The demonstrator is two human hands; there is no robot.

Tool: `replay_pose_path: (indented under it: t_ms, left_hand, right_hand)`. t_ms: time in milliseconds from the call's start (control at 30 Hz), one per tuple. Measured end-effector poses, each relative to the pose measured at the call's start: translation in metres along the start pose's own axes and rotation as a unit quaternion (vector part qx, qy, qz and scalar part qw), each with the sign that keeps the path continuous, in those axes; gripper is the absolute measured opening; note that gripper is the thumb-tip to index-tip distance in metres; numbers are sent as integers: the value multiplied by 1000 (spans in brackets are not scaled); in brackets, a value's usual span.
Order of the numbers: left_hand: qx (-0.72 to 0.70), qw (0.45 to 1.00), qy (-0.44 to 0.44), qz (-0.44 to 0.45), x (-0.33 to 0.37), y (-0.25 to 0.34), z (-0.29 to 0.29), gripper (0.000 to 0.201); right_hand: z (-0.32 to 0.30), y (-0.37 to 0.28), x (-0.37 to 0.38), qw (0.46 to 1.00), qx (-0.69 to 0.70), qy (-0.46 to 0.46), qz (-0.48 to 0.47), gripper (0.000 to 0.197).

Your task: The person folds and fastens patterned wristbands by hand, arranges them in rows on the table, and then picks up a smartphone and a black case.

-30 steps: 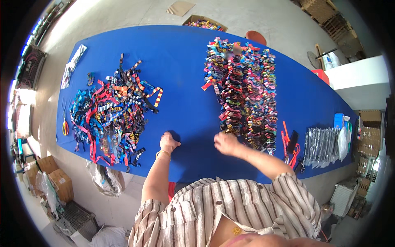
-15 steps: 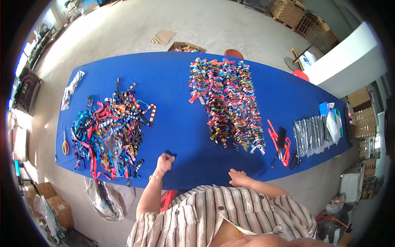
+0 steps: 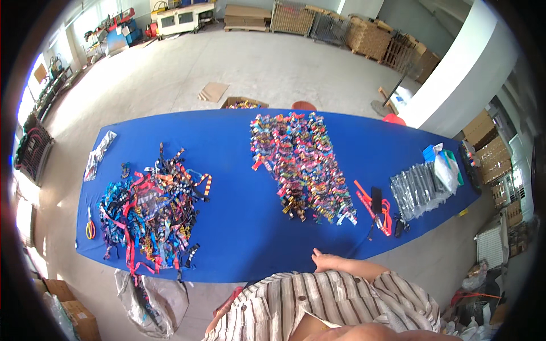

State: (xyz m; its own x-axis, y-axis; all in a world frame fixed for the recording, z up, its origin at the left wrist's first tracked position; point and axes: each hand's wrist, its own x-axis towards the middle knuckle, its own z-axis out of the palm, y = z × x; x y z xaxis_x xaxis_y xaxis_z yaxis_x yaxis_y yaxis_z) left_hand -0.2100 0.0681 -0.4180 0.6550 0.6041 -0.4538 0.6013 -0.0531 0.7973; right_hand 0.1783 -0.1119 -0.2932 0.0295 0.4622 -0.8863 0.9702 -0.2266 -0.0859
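My right hand (image 3: pixel 325 261) is over the near edge of the blue-covered table (image 3: pixel 233 227), its fingers stretched out and nothing seen in it. My left hand is out of view. Beyond my right hand lie neat columns of small bundled, multicoloured patterned straps (image 3: pixel 298 165). To the left spreads a tangled heap of loose patterned straps (image 3: pixel 153 213), some ends hanging over the near edge. Right of the bundles are a red strap (image 3: pixel 372 209) and a black phone-like slab (image 3: pixel 376 200).
Yellow-handled scissors (image 3: pixel 90 228) and a clear packet (image 3: pixel 100 154) lie at the table's left. Stacked clear plastic sleeves (image 3: pixel 420 190) lie at the right. A grey sack (image 3: pixel 170 304) hangs below the near edge. A carton (image 3: pixel 244 103) stands past the far edge, a white pillar (image 3: pixel 460 68) farther right.
My left hand, earlier over the table's near edge with a small dark thing at its fingers, has left the view. My view has tilted up, showing more floor. My right hand stays near the edge.
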Motion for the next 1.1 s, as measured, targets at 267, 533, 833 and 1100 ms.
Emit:
replay_pose_path:
  t_ms: [267, 533, 833, 1100]
  left_hand:
    - [30, 992, 6, 122, 80, 43, -18, 32]
    - [86, 980, 41, 176, 95, 72, -36, 31]
    - [186, 965, 1, 182, 70, 74, -45, 31]
    - [245, 952, -23, 180, 26, 22, -19, 32]
  right_hand:
    - [-3, 15, 14, 998, 28, -48, -37, 100]
    - [24, 88, 76, 977, 168, -106, -77, 89]
    - [-8, 76, 59, 976, 97, -96, -167, 83]
    - [-7, 67, 54, 968, -3, -116, -224, 99]
